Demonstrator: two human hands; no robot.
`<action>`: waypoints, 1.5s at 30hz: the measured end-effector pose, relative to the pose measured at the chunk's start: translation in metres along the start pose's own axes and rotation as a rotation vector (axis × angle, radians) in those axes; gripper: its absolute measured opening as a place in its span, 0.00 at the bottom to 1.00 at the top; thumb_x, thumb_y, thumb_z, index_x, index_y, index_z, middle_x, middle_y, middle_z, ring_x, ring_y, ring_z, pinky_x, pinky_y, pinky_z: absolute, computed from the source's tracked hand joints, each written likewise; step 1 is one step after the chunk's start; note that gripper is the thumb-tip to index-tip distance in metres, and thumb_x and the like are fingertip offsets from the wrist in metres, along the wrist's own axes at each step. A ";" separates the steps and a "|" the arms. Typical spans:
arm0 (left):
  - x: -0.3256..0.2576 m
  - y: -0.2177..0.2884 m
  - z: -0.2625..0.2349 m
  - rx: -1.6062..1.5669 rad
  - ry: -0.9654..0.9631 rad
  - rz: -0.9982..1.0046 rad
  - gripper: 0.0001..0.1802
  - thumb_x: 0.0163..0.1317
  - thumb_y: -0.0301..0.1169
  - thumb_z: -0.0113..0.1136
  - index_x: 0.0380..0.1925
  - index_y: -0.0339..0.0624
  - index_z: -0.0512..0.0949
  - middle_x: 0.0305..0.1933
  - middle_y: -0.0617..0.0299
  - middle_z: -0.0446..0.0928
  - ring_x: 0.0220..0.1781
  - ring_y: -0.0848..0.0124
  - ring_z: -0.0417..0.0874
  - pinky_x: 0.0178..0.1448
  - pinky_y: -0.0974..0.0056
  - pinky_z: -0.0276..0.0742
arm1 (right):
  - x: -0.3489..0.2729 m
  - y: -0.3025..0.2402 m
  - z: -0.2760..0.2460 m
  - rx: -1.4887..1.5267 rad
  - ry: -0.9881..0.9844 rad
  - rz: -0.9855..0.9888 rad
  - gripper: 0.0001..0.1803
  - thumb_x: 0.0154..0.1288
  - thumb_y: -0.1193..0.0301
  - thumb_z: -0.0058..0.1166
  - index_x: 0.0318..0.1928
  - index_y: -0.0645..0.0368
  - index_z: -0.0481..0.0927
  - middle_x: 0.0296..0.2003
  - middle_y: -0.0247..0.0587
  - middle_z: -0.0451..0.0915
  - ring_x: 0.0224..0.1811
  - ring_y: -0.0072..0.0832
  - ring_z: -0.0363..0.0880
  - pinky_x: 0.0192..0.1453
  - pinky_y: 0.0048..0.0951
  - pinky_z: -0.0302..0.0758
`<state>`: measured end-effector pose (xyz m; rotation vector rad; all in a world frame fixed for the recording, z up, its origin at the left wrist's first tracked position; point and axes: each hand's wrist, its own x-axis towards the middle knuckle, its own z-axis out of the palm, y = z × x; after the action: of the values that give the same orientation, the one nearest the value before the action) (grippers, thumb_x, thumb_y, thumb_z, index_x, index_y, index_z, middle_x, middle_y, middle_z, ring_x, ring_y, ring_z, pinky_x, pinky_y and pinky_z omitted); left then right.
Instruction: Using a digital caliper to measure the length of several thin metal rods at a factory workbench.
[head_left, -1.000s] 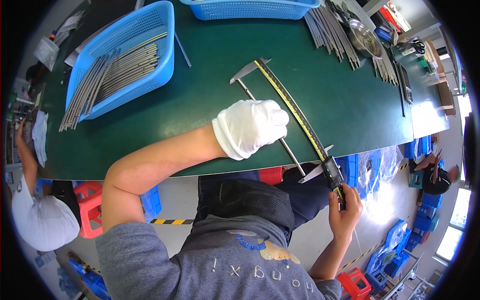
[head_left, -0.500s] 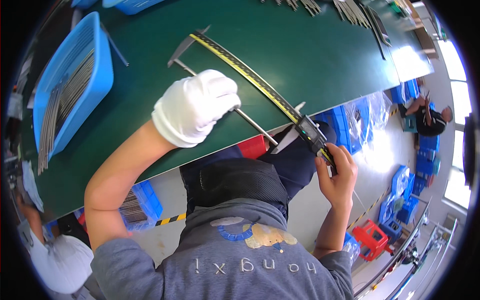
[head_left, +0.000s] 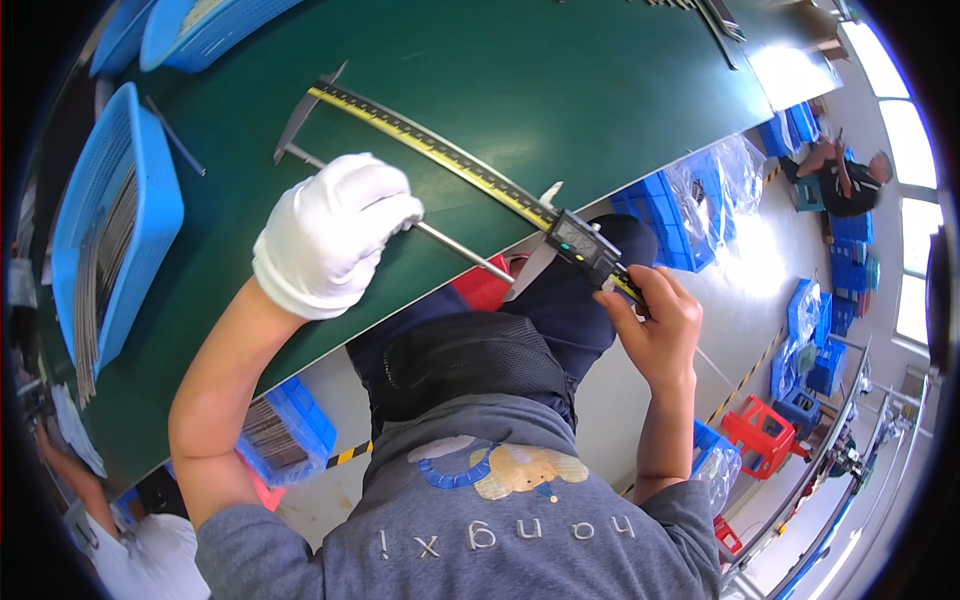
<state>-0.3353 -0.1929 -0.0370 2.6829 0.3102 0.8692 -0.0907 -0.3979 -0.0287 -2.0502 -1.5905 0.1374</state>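
My left hand (head_left: pixel 335 235), in a white glove, is closed round a thin metal rod (head_left: pixel 460 248) over the front of the green table. A long digital caliper (head_left: pixel 430 147) with a yellow-edged scale spans the rod. One jaw meets the rod's far left end; the other jaw lies by its near right end, where I cannot tell whether they touch. My bare right hand (head_left: pixel 655 315) grips the beam end of the caliper beside its dark display, thumb and fingers closed on it, out past the table edge.
On the left of the table (head_left: pixel 560 90) stands a blue basket (head_left: pixel 165 190) of metal rods (head_left: pixel 110 240), a single rod (head_left: pixel 175 137) beside it. More blue baskets (head_left: pixel 215 35) stand behind. Blue crates (head_left: pixel 665 220) sit right of the table; a red stool (head_left: pixel 765 435) and seated person (head_left: pixel 855 185) are farther right.
The caliper, the rod and both hands appear shifted left in the picture, and the caliper's display now faces more into view. The whole view has turned slightly. Both grips stay the same.
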 end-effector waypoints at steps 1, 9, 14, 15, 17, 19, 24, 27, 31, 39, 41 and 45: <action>-0.001 -0.001 0.000 0.001 -0.001 0.002 0.14 0.37 0.18 0.62 0.28 0.41 0.78 0.31 0.59 0.75 0.34 0.59 0.78 0.31 0.61 0.75 | 0.000 -0.001 0.000 -0.002 -0.013 0.015 0.16 0.50 0.61 0.69 0.32 0.58 0.79 0.20 0.36 0.73 0.17 0.30 0.72 0.20 0.28 0.67; 0.001 0.007 -0.010 -0.025 -0.081 -0.030 0.18 0.38 0.22 0.66 0.34 0.39 0.78 0.36 0.57 0.75 0.33 0.57 0.77 0.38 0.55 0.75 | -0.003 -0.007 0.001 -0.008 -0.053 0.014 0.17 0.51 0.59 0.67 0.34 0.58 0.79 0.23 0.36 0.74 0.20 0.32 0.76 0.22 0.30 0.70; 0.011 0.015 -0.002 -0.023 -0.218 -0.002 0.24 0.39 0.33 0.69 0.40 0.41 0.78 0.43 0.55 0.76 0.47 0.54 0.78 0.56 0.47 0.72 | 0.000 -0.007 -0.001 -0.016 -0.049 0.039 0.19 0.51 0.57 0.66 0.34 0.57 0.79 0.23 0.36 0.73 0.21 0.34 0.76 0.24 0.31 0.71; 0.014 0.020 0.005 -0.036 -0.256 0.003 0.25 0.39 0.33 0.69 0.42 0.42 0.78 0.44 0.55 0.76 0.48 0.55 0.78 0.57 0.47 0.71 | 0.001 -0.004 0.000 -0.029 -0.059 0.042 0.19 0.50 0.56 0.66 0.34 0.57 0.79 0.23 0.36 0.73 0.21 0.35 0.76 0.24 0.32 0.71; 0.006 0.039 -0.002 0.060 -0.262 0.025 0.25 0.40 0.32 0.69 0.43 0.43 0.77 0.47 0.56 0.75 0.52 0.56 0.76 0.59 0.48 0.70 | 0.001 -0.017 -0.002 -0.053 -0.043 0.010 0.19 0.50 0.55 0.66 0.34 0.56 0.79 0.23 0.36 0.73 0.21 0.36 0.76 0.24 0.33 0.71; 0.003 0.040 0.012 0.079 -0.227 0.046 0.13 0.46 0.30 0.63 0.34 0.44 0.77 0.44 0.57 0.76 0.50 0.57 0.77 0.57 0.49 0.71 | 0.005 -0.013 0.004 -0.051 -0.056 0.028 0.18 0.50 0.56 0.66 0.34 0.55 0.79 0.23 0.37 0.72 0.21 0.37 0.76 0.24 0.35 0.71; 0.014 0.045 0.019 -0.040 -0.189 0.084 0.04 0.51 0.33 0.57 0.27 0.50 0.75 0.31 0.64 0.71 0.28 0.67 0.73 0.30 0.61 0.72 | 0.001 -0.001 -0.007 -0.032 -0.042 0.021 0.16 0.51 0.59 0.66 0.33 0.56 0.79 0.21 0.37 0.72 0.20 0.36 0.76 0.23 0.34 0.70; 0.042 0.026 -0.013 0.189 -0.069 0.244 0.08 0.49 0.32 0.58 0.31 0.50 0.74 0.29 0.65 0.69 0.26 0.67 0.73 0.26 0.63 0.71 | 0.002 -0.003 -0.004 0.007 -0.046 0.032 0.15 0.50 0.64 0.67 0.33 0.59 0.79 0.21 0.39 0.72 0.19 0.35 0.74 0.22 0.32 0.68; 0.102 -0.048 -0.056 0.506 0.185 0.202 0.14 0.48 0.26 0.56 0.39 0.47 0.76 0.33 0.60 0.74 0.30 0.62 0.78 0.30 0.61 0.74 | 0.002 -0.007 0.003 0.028 -0.056 0.009 0.14 0.49 0.67 0.67 0.33 0.61 0.79 0.20 0.40 0.71 0.18 0.35 0.72 0.22 0.31 0.67; 0.148 -0.197 -0.043 0.322 -0.060 -0.948 0.20 0.51 0.35 0.59 0.45 0.44 0.81 0.50 0.47 0.79 0.53 0.53 0.80 0.54 0.55 0.77 | -0.004 0.002 0.001 0.022 -0.072 0.007 0.14 0.52 0.70 0.65 0.33 0.68 0.76 0.23 0.47 0.74 0.23 0.40 0.72 0.28 0.35 0.67; 0.140 -0.178 -0.054 0.345 -0.123 -0.984 0.20 0.49 0.37 0.59 0.44 0.42 0.82 0.49 0.47 0.79 0.52 0.53 0.80 0.53 0.55 0.77 | -0.005 0.008 0.004 0.042 -0.061 -0.030 0.14 0.52 0.70 0.65 0.33 0.68 0.76 0.24 0.47 0.74 0.23 0.40 0.72 0.28 0.35 0.67; 0.100 -0.137 -0.116 0.639 -0.259 -0.917 0.18 0.55 0.40 0.52 0.39 0.42 0.83 0.43 0.47 0.81 0.45 0.53 0.82 0.48 0.52 0.78 | 0.001 0.012 0.001 0.044 -0.057 -0.044 0.15 0.54 0.70 0.64 0.35 0.69 0.77 0.26 0.49 0.76 0.26 0.40 0.74 0.32 0.35 0.69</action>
<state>-0.3410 -0.0105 0.0577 2.5971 1.8006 0.1301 -0.0803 -0.3990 -0.0347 -1.9926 -1.6510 0.2141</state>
